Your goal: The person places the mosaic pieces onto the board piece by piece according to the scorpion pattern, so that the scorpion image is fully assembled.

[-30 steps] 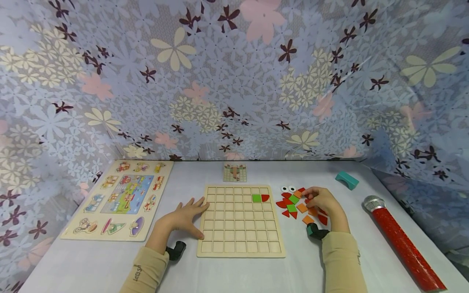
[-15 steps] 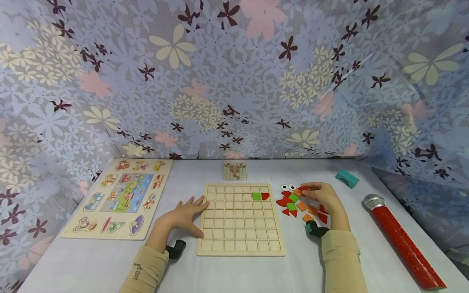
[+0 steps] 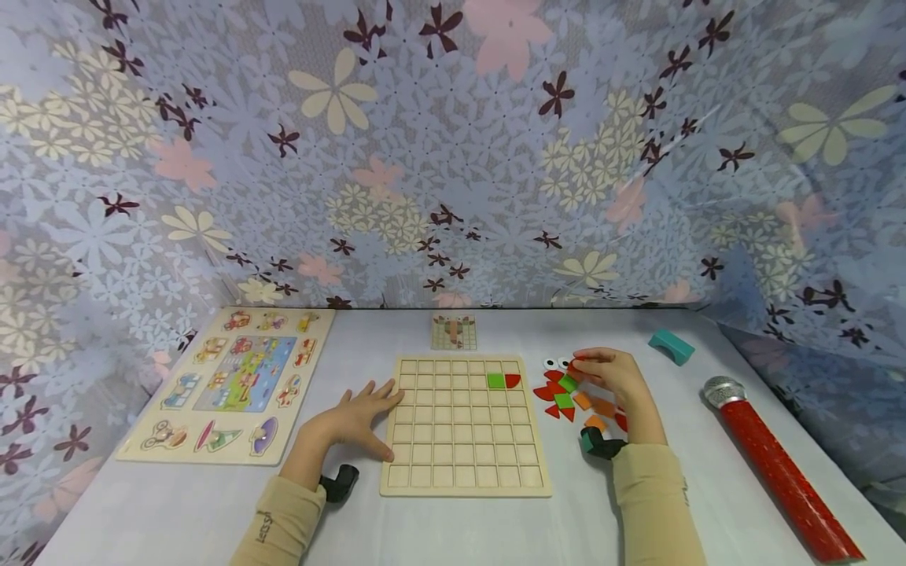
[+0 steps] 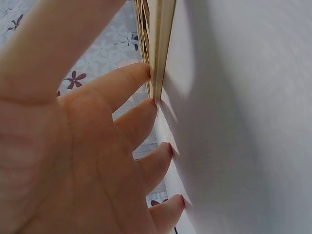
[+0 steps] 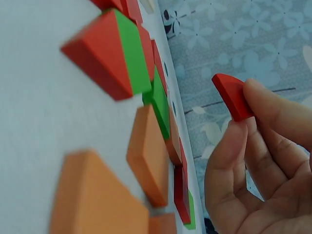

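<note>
Just above the loose pieces point(image 3: 562, 401), a small red piece point(image 5: 233, 97) is pinched between thumb and finger of the right hand point(image 5: 273, 161), a hold that seems to suit so slight a part. Well apart, the left hand point(image 3: 355, 418) rests spread against the left edge of the gridded board point(image 3: 463, 432), probably to steady it; lettering point(image 3: 265, 527) on the left sleeve point(image 3: 286, 507) reads roughly "Let's", the rest unclear
</note>
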### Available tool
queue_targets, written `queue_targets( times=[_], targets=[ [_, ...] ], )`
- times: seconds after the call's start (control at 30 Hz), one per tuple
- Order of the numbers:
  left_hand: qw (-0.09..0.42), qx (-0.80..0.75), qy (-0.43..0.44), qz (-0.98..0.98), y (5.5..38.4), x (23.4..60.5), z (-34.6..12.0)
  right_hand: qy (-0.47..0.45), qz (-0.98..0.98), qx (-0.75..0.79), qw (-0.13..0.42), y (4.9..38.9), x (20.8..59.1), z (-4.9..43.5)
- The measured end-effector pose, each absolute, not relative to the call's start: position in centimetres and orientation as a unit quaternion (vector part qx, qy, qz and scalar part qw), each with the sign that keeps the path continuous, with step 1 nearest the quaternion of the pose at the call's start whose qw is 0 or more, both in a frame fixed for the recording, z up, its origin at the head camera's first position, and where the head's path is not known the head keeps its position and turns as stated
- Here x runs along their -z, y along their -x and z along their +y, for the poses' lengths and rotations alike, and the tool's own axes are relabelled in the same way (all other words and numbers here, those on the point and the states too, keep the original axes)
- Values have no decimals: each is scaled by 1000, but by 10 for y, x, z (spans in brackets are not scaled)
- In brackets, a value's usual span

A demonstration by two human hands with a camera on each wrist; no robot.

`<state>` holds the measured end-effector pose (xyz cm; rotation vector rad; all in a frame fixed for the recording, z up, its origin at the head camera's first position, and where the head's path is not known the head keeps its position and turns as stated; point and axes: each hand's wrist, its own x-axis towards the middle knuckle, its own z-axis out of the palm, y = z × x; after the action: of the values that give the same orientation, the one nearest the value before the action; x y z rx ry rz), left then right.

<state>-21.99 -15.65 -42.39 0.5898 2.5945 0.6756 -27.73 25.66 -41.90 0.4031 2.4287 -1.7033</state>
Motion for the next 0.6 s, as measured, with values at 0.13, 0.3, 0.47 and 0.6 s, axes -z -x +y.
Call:
queue_targets(
  times=[0.13, 0.3, 0.47, 0.6],
  targets=[
    [196, -239, -214, 927, 218, 423, -156, -126, 803, 578, 73, 280, 423, 254],
    [197, -237, -216, 927, 217, 421, -156, -109, 781, 608, 91, 288, 427, 251],
    [195, -238, -213, 927, 218, 423, -156, -75, 786, 607, 89, 288, 422, 239],
    [195, -237, -213, 928, 219, 425, -156, -67, 781, 614, 93, 285, 413, 225]
  ],
)
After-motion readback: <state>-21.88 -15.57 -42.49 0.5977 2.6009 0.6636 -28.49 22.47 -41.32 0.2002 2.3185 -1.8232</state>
